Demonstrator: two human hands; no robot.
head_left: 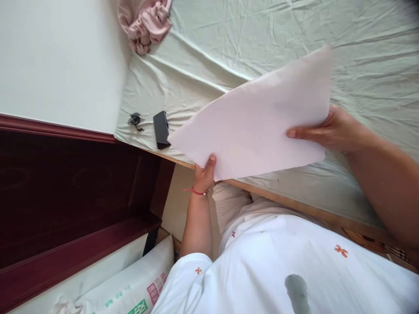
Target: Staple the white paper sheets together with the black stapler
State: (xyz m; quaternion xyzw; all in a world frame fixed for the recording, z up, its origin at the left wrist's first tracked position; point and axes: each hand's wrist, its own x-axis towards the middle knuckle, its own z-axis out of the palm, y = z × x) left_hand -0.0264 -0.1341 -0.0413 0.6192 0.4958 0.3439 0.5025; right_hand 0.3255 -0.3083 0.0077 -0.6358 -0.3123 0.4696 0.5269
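The left hand pinches the near edge of a thin, smooth white paper sheet, thumb on top; the right hand clamps its far side edge. The sheet hangs flat above a bed with a wrinkled pale green cover. Just beyond the left hand lie a black rectangular case and a small dark clip; further off, crumpled pink cloth. Open bedsheet spreads past the right hand.

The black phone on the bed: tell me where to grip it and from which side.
Pinch the phone across its two long edges, coming from above. It lies flat on the sheet near the bed's edge, clear of the paper and keys.
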